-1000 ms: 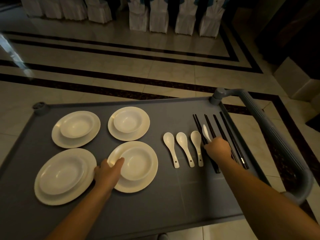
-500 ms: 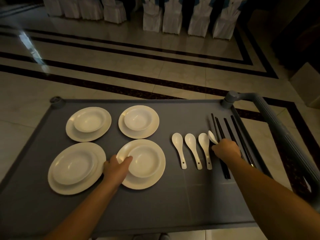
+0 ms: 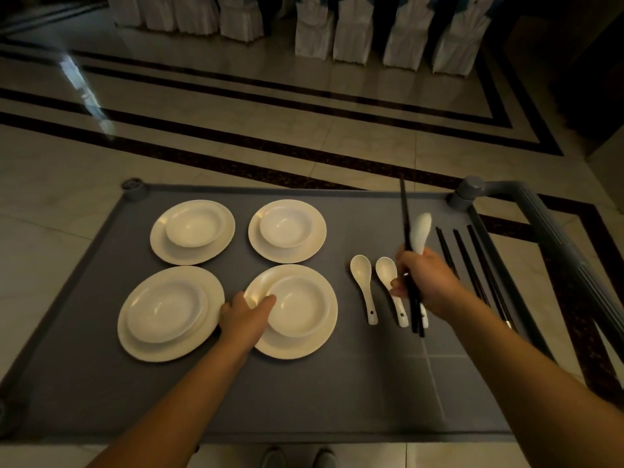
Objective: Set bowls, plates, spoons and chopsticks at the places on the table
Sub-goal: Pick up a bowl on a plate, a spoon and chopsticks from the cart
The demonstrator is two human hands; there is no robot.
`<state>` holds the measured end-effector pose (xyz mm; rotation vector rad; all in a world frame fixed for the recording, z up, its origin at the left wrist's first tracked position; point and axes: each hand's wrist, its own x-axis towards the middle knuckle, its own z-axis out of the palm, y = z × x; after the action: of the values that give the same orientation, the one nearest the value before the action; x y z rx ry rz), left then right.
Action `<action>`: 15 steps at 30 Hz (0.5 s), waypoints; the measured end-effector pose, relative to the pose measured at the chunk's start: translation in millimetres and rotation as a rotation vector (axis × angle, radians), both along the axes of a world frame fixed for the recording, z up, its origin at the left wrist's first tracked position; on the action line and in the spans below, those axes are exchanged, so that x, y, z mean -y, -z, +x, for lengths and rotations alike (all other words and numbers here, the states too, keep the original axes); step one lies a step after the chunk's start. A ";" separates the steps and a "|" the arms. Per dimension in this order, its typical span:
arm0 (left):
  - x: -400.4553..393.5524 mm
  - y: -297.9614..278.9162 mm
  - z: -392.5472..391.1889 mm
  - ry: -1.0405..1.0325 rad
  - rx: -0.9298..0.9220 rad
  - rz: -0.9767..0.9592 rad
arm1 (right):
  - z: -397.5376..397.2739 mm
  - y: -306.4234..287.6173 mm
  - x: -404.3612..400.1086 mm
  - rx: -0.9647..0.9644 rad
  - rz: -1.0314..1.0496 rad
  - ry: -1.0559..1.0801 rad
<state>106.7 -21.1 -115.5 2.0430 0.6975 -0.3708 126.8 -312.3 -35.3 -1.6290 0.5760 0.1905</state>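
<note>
The grey cart surface carries four plate-and-bowl sets grouped toward its left end, apparently so each lifts as one place setting. The left hand grips the near-right plate, thumb over the rim of its bowl, probably to steady the stack. The right hand holds a chopstick pair and a spoon together, raised above the surface. Two spoons lie beside it; spare chopsticks line the right edge.

Bare cart top nearside; plates and spoons crowd beyond
</note>
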 end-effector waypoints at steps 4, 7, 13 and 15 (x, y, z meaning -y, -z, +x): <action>-1.2 0.3 0.0 -0.008 -0.005 -0.024 | -10.9 17.4 -45.3 -0.063 -0.097 -0.121; -0.7 -0.5 -0.5 -0.012 -0.006 -0.022 | -16.9 37.1 -74.9 -0.113 -0.136 -0.128; 0.7 -1.9 -0.1 -0.002 -0.026 0.003 | -14.0 64.9 -101.2 -0.106 -0.201 -0.106; 1.2 -2.0 -0.2 0.004 -0.026 0.005 | -13.2 68.4 -102.7 -0.119 -0.221 -0.103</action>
<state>106.5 -22.2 -113.5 2.0480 0.7106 -0.3992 113.6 -209.6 -103.7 -1.8725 0.6214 0.3107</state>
